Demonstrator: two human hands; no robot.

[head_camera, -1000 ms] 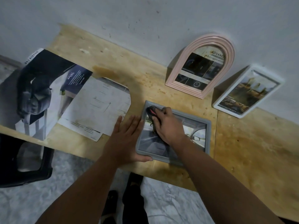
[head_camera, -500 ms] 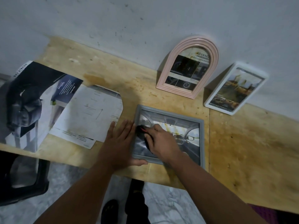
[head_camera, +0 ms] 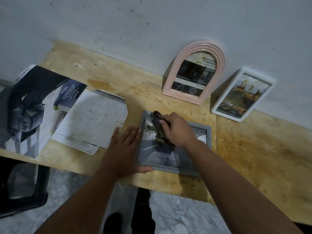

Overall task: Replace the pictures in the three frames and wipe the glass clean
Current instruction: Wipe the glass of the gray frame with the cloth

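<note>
A grey rectangular frame [head_camera: 208,137] with a car-interior picture lies flat on the wooden table [head_camera: 253,157]. My right hand [head_camera: 179,130] presses a dark cloth with a pink patch [head_camera: 157,121] onto the glass near the frame's far left corner. My left hand [head_camera: 123,149] lies flat with fingers spread against the frame's left edge, thumb along its near edge. A pink arched frame [head_camera: 194,71] and a white rectangular frame [head_camera: 243,94] lean against the wall, each with a picture inside.
Cut-up brochure pages [head_camera: 91,119] and a car brochure [head_camera: 33,105] lie on the table's left part. A dark chair [head_camera: 20,188] stands below the table's left edge. My feet [head_camera: 135,220] show on the marble floor. The wall rises right behind the frames.
My right hand slid the cloth from the frame's near left part back up to its far left corner. The left hand stayed against the frame's left edge.
</note>
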